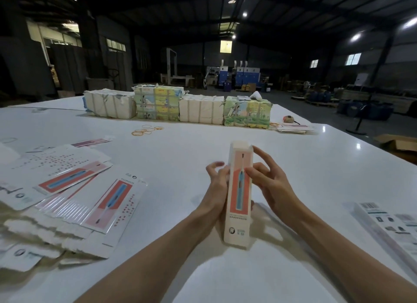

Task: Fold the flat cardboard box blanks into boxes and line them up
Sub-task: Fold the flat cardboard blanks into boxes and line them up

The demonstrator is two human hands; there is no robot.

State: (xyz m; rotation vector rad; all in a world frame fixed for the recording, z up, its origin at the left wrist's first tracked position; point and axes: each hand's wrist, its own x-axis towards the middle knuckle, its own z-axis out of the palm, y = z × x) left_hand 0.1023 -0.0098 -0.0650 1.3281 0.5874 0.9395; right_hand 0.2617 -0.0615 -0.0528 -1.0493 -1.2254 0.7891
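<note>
Cardboard box, white with a coral panel, held between two hands above a white surface.

The box's long axis ran from 6 o'clock, nearest the person, to 12 o'clock, where its end flap stood untucked. The left hand gripped the box's 9 o'clock side, fingers curled round its edge. The right hand pinched the 3 o'clock side, thumb on the printed face and one finger lifted toward the far end. Whether the near end touched the surface could not be told. The right hand lay nearer the flap, so it probably suited the closing tuck. Flat blanks lay fanned at 9 o'clock, well apart from both hands.
</note>
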